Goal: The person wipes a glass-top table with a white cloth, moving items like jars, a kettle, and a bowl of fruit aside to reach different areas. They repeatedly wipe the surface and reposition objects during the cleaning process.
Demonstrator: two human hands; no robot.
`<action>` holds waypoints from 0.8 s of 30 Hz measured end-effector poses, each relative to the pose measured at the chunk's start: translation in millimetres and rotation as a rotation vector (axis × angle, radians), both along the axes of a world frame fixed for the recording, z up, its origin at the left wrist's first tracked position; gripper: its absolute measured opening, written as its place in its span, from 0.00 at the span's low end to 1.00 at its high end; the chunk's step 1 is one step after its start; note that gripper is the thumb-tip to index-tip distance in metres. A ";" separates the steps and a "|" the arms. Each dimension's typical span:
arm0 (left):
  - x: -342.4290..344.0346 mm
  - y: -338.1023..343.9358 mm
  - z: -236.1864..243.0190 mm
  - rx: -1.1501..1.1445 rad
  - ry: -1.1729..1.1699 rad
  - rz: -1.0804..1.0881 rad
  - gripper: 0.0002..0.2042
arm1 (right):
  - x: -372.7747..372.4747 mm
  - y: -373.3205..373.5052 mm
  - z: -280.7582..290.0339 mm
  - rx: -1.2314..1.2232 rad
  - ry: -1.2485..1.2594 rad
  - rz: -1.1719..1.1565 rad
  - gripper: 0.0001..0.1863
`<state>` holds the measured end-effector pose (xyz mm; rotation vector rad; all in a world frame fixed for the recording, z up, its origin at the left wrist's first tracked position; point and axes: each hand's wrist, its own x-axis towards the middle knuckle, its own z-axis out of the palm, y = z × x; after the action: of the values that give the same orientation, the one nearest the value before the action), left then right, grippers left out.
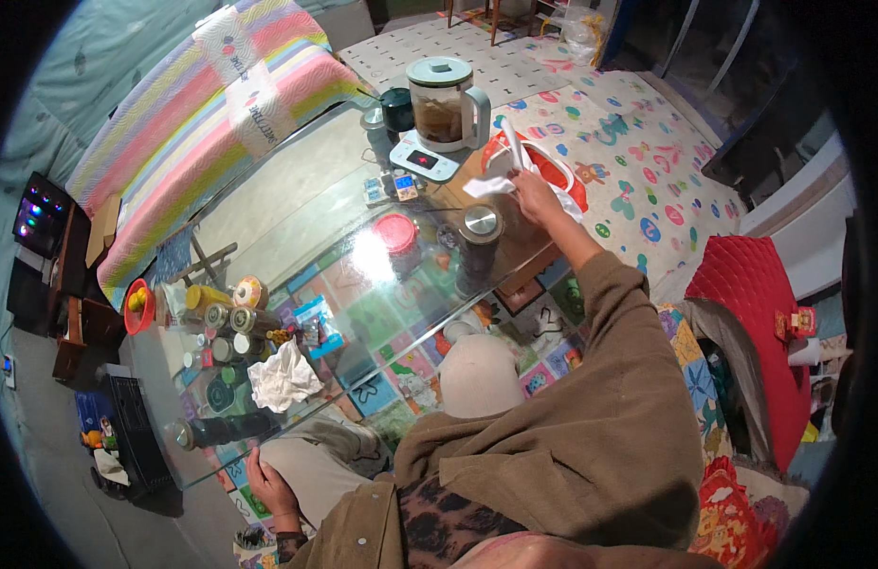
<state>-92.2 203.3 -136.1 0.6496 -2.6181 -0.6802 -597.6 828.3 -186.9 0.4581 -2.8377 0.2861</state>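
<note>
My right hand (534,194) reaches over the table's far right end, its fingers closed on a crumpled white cloth (491,187); whether it is cloth or tissue is hard to tell. Beside it is a red-orange basket (579,192) with a white rim. A dark cup with a metal lid (482,222) stands just below that hand. My left hand (271,486) lies beside my left knee at the glass table's (297,422) near edge, fingers stretched out and holding nothing. A dark bottle (228,430) lies close to it.
A glass kettle (441,104) with brown contents stands on a white base (426,159) at the far end. Several jars (246,320), a crumpled white cloth (285,376) and a red-lidded container (394,233) are on the table. A striped-covered sofa (173,133) runs along the left.
</note>
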 end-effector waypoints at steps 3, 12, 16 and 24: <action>0.1 -0.9 0.4 0.039 -0.001 -0.004 0.18 | 42.6 16.8 -1.8 -0.081 0.130 0.074 0.18; -7.1 7.9 1.2 0.104 0.008 -0.011 0.18 | -11.5 116.0 -43.0 -0.408 0.161 -0.376 0.14; -11.3 11.0 4.4 0.078 -0.037 0.032 0.19 | -78.0 104.8 -44.5 -0.888 -0.369 -0.414 0.12; -15.2 12.9 10.0 0.008 -0.119 0.044 0.20 | -143.5 58.0 -36.2 -1.278 -0.897 -0.434 0.10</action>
<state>-107.4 216.2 -126.1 0.7690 -2.7016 -0.6577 -741.1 886.3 -223.1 -0.6919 -2.5105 2.3889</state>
